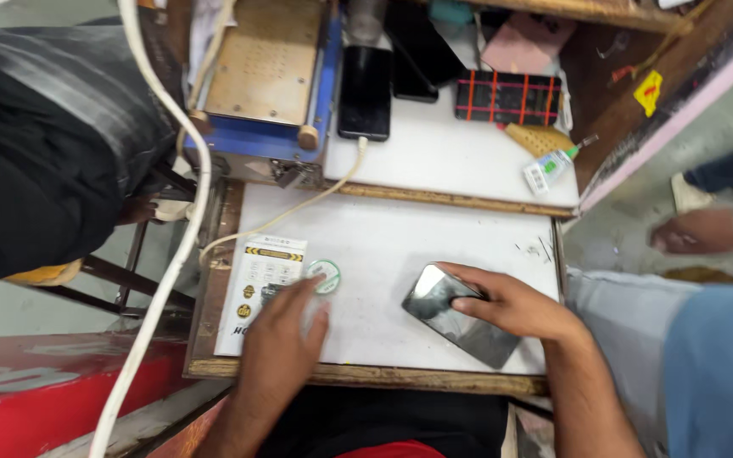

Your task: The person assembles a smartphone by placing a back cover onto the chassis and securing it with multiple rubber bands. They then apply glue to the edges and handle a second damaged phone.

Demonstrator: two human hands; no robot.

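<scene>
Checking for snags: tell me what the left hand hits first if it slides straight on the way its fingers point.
Probably the small round green-rimmed disc: the left hand points up and slightly right, its fingertips already at the disc's edge. Beyond lies bare white board.

Both forearms are bare, no sleeves; black garment and red strip at the lap.
</scene>
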